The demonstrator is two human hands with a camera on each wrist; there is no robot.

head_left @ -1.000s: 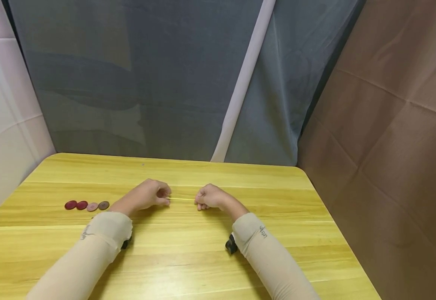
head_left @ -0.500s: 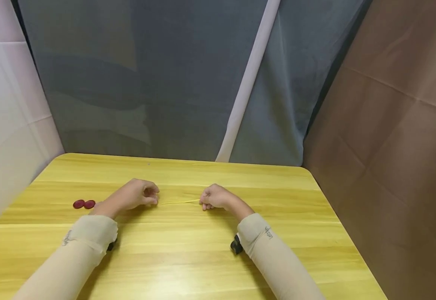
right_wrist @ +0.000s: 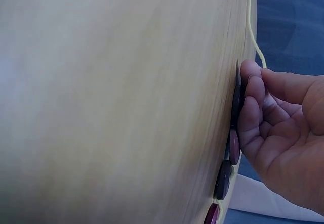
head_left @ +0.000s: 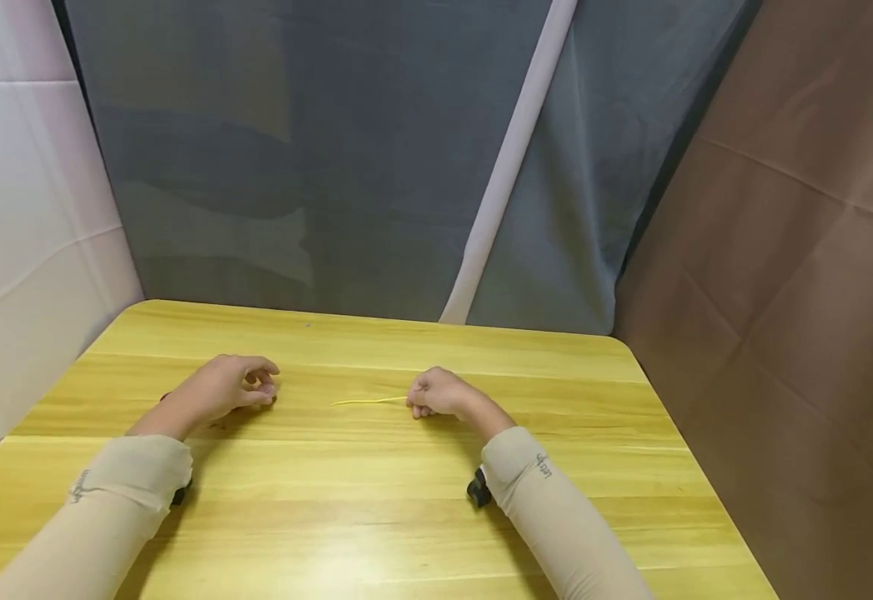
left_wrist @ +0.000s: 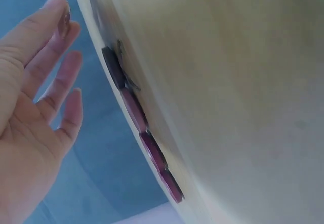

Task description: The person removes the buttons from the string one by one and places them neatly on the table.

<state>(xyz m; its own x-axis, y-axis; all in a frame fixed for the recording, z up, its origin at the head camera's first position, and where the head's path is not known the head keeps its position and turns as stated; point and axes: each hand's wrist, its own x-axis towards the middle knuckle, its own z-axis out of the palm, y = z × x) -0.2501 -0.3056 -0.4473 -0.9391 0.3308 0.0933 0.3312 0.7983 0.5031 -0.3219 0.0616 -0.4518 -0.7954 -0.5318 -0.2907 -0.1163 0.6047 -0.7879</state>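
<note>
My right hand (head_left: 439, 392) pinches a thin yellow string (head_left: 367, 401) between thumb and forefinger, its free end trailing left just above the table. Near my left forearm, my left hand (head_left: 222, 387) has thumb and forefinger together on a small reddish-brown round button (left_wrist: 64, 23), the other fingers loosely bent. Mostly hidden by that forearm in the head view, a row of buttons lies on the table: one dark (left_wrist: 113, 67), one pink (left_wrist: 133, 110), two dark red (left_wrist: 153, 150). Beside my right fingers, the right wrist view shows more buttons: dark (right_wrist: 237, 95), pink (right_wrist: 234, 147) and red (right_wrist: 211, 214).
The wood-grain table (head_left: 316, 483) has rounded far corners. Grey cloth (head_left: 218, 208) hangs behind it, a pale pole (head_left: 511, 158) slanting across. White cloth (head_left: 23, 208) stands at left, brown cloth (head_left: 804, 292) at right. Small dark slivers (left_wrist: 131, 82) lie by the dark button.
My left hand has come off the yellow string and moved left, its forearm now covering most of the button row. The string has gone slack; my right hand keeps its pinch.
</note>
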